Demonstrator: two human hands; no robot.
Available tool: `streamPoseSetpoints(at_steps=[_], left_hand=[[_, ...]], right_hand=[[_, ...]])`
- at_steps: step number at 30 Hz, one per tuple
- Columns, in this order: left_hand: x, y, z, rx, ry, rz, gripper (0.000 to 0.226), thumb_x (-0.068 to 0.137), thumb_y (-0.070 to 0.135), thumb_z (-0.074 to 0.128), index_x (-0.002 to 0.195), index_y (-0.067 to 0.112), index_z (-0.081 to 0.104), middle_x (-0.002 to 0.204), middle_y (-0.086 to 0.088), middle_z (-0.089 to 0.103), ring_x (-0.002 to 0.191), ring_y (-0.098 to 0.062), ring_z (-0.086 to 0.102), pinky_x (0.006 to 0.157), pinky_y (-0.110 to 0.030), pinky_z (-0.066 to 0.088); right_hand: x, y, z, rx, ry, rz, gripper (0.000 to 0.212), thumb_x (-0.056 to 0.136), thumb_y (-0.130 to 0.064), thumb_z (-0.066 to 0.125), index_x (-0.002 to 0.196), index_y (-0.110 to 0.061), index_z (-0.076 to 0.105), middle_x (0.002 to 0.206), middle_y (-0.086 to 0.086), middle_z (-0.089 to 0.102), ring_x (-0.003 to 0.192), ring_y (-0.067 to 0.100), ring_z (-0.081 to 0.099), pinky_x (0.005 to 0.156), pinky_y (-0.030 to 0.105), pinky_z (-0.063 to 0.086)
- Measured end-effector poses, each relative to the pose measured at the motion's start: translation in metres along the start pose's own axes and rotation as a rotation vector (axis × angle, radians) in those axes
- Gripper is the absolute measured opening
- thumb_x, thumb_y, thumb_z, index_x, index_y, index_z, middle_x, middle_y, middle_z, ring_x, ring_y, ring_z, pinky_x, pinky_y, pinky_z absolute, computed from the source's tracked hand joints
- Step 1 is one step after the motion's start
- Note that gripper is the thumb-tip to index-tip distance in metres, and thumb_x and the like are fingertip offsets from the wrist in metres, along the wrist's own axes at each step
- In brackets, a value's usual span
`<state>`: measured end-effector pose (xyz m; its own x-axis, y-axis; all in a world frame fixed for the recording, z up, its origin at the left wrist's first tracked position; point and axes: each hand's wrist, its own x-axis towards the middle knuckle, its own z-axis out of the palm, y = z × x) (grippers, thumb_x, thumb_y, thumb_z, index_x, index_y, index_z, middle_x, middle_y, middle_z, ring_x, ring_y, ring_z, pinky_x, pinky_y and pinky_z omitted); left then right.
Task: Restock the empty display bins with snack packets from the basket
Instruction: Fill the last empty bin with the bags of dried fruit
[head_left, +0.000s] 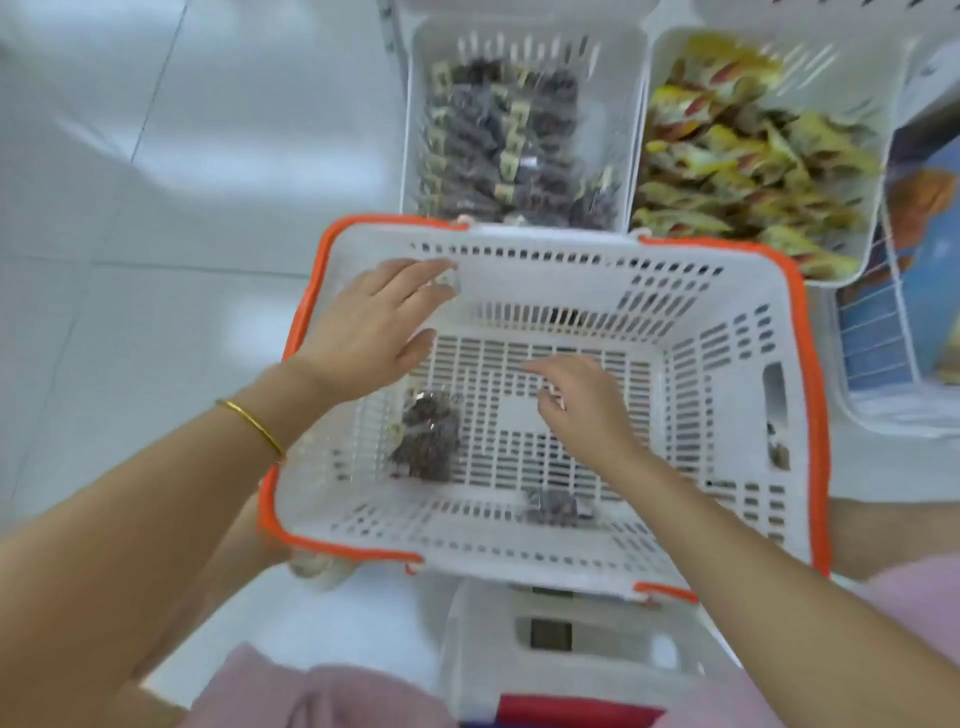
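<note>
A white slotted basket (717, 374) with an orange rim stands in front of me. On its floor lie two clear packets of dark snacks: one at the left (428, 441) and a smaller one near the front wall (558, 506). My left hand (374, 327) hovers over the basket's left side with fingers straight, holding nothing. My right hand (582, 400) reaches down inside the basket with fingers loosely bent, empty, above the floor. Behind the basket, a white display bin (618, 124) holds several dark snack packets (498, 145).
A second white bin (878, 171) at the right holds several yellow snack packets (737, 166). A wire rack with blue boxes (914, 291) stands at the far right. White tiled floor (156, 208) lies to the left. A white stool (587, 644) sits under the basket.
</note>
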<state>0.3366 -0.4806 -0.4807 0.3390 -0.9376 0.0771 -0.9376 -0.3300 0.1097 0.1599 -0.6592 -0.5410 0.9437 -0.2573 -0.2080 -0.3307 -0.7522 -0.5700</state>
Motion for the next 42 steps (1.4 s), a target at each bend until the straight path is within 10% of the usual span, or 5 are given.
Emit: streamPoseSetpoints(at_steps=[9,19,29,34,42], left_hand=[[-0.068,0.022,0.032,-0.049,-0.139,-0.121,0.036,0.08,0.003,0.065,0.116,0.003,0.06,0.133,-0.015,0.052,0.117,-0.037,0.047,0.088,-0.047,0.048],[-0.056,0.025,0.109,-0.105,-0.711,-0.29,0.054,0.091,0.01,0.048,0.142,0.013,0.031,0.146,-0.006,0.031,0.131,-0.027,0.028,0.099,-0.038,0.038],[-0.057,0.024,0.142,-0.011,-0.881,-0.389,0.029,0.087,0.022,0.06,0.113,0.011,0.054,0.121,-0.01,0.046,0.111,-0.029,0.043,0.089,-0.037,0.039],[-0.027,0.026,0.103,-0.269,-0.771,-0.483,0.016,0.085,0.024,0.063,0.091,0.01,0.056,0.094,-0.006,0.055,0.084,-0.022,0.05,0.064,-0.027,0.041],[0.014,0.033,0.009,-0.967,-0.397,-0.751,0.029,0.089,0.011,0.062,0.068,0.007,0.042,0.07,-0.005,0.041,0.063,-0.013,0.048,0.051,-0.018,0.051]], right_hand=[[-0.051,0.045,0.052,0.064,-0.926,0.434,0.073,0.091,-0.053,0.051,0.15,-0.019,0.023,0.157,-0.001,0.019,0.141,0.021,0.025,0.112,0.033,0.026],[-0.031,0.051,0.061,0.158,-0.51,0.511,0.026,0.099,-0.036,0.042,0.107,-0.019,0.061,0.097,0.004,0.063,0.083,0.023,0.06,0.071,0.036,0.051],[-0.02,0.04,0.013,0.927,-0.344,0.792,0.056,0.089,-0.051,0.05,0.134,-0.018,0.046,0.14,-0.006,0.041,0.131,0.017,0.035,0.104,0.043,0.04],[-0.017,0.019,-0.007,0.99,-0.317,0.748,0.037,0.093,-0.049,0.044,0.104,-0.019,0.061,0.111,0.002,0.062,0.097,0.018,0.061,0.062,0.027,0.055],[-0.027,0.002,-0.068,0.961,-0.128,0.665,0.06,0.089,-0.06,0.037,0.135,-0.024,0.047,0.129,-0.002,0.046,0.119,0.019,0.041,0.08,0.039,0.056]])
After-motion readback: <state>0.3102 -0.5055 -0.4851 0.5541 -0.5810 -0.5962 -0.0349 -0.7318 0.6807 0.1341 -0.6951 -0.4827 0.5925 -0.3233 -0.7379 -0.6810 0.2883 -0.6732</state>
